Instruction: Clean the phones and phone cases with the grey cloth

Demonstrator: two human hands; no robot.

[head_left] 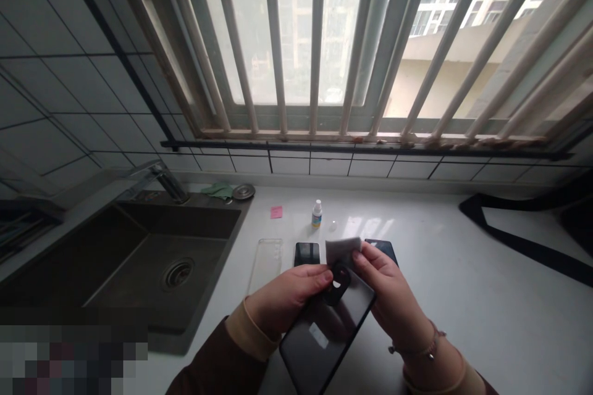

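My left hand (291, 293) is closed on the upper left edge of a dark, see-through phone case (327, 339) with a black-rimmed camera cutout. A pale patch, perhaps a label or a reflection, shows on the case's back. Between the thumb and fingers of my right hand (386, 281) is a folded light-grey cloth (343, 250), held at the case's top edge. Behind the hands lie a phone (307, 252) with a dark screen and, partly covered by my right hand, a dark flat device or case (383, 249). A clear phone case (265, 264) lies left of them.
A small spray bottle (317, 215) stands at the back beside a clear cap (333, 225) and a pink note (277, 212). On the left are a sink (231, 271), faucet (171, 182), green cloth (217, 191) and strainer (243, 192). A black strap (532, 247) lies right.
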